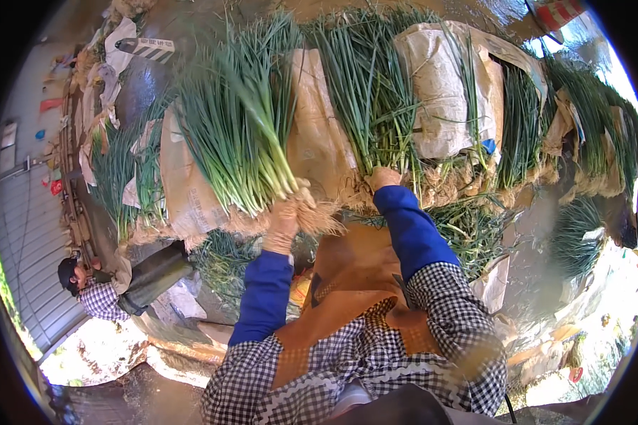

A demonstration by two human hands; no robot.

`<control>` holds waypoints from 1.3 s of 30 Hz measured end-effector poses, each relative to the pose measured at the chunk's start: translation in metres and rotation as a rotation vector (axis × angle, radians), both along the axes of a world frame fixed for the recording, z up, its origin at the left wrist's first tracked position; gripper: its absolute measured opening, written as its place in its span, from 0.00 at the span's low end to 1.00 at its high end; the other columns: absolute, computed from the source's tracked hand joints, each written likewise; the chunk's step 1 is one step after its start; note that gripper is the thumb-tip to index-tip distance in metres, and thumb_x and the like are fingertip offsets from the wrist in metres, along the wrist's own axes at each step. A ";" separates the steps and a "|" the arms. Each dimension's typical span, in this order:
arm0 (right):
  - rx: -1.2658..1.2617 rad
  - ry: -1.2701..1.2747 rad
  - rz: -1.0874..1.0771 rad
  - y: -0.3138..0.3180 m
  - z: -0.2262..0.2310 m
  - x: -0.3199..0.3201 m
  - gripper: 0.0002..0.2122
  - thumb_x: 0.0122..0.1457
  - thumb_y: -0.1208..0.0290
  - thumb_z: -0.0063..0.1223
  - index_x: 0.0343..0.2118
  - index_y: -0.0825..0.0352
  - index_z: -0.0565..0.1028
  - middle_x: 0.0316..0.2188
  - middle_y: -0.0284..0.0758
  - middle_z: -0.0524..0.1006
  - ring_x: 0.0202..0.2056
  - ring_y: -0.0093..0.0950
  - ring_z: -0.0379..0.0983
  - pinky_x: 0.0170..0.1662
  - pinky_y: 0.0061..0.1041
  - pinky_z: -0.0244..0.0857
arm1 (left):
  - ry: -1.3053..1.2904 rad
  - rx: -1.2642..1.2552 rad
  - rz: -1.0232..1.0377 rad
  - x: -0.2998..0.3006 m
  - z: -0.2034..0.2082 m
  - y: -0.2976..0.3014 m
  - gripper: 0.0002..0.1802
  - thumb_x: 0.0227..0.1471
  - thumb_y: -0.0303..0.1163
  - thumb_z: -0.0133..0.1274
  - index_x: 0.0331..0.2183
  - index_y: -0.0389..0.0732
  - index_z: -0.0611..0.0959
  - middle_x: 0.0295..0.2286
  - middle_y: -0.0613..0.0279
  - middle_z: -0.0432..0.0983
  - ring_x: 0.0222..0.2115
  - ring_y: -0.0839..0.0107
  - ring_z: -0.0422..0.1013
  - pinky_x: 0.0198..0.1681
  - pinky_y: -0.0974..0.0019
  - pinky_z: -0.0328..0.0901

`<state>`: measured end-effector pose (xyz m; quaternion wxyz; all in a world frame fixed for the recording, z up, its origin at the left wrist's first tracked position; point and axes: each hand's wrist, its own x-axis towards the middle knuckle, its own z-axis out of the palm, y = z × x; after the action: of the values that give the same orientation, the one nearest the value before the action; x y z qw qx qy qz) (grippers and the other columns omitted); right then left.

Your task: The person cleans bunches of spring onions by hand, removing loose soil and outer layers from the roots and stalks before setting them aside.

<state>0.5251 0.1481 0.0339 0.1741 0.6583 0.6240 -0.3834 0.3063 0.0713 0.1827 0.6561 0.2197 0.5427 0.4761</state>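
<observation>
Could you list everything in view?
Stalk bundles: several, green with pale roots, row ahead
Sacks: several, tan and whitish, among the bundles
Loose greens: at least two heaps, green, below the row
Striped object: one, black and white, upper left
Banded object: one, red and white, upper right
Co-worker: one, dark cap, checked shirt, left
Ridged wall: one, grey, far left
Apron: one, brownish, person's front
Sleeves: two, blue, forearms
Left hand: one, bare, at roots
Right hand: one, bare, at roots, further right

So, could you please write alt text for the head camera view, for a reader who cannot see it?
The person's left hand holds green onion stalks near their roots, while the right hand is at the base of another leafy bunch. More bunches and tan sacking stretch across the view; a co-worker is at far left.
</observation>
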 end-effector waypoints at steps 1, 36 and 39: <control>0.018 0.064 0.023 0.001 0.000 -0.002 0.21 0.50 0.48 0.48 0.34 0.64 0.75 0.34 0.44 0.75 0.38 0.40 0.71 0.41 0.35 0.64 | -0.031 0.031 0.066 -0.002 -0.022 -0.015 0.11 0.49 0.27 0.51 0.37 0.37 0.74 0.26 0.61 0.73 0.28 0.70 0.71 0.33 0.70 0.68; 0.306 0.482 0.323 -0.075 0.111 0.085 0.10 0.55 0.61 0.43 0.29 0.64 0.71 0.23 0.43 0.73 0.26 0.40 0.71 0.29 0.35 0.64 | -0.413 -0.188 0.347 0.150 -0.102 -0.089 0.21 0.43 0.10 0.44 0.42 0.33 0.69 0.36 0.57 0.69 0.33 0.67 0.68 0.37 0.60 0.69; 0.542 0.667 0.330 -0.114 0.119 0.088 0.11 0.53 0.60 0.47 0.24 0.62 0.71 0.19 0.41 0.72 0.22 0.40 0.70 0.25 0.35 0.64 | -0.317 -0.122 0.330 0.152 -0.133 -0.092 0.12 0.49 0.17 0.38 0.37 0.36 0.72 0.31 0.57 0.70 0.28 0.65 0.67 0.32 0.61 0.68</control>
<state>0.6127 0.0338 0.1528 -0.1562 0.4126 0.8201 -0.3646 0.4586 -0.0206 0.0499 0.6582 0.0106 0.4893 0.5720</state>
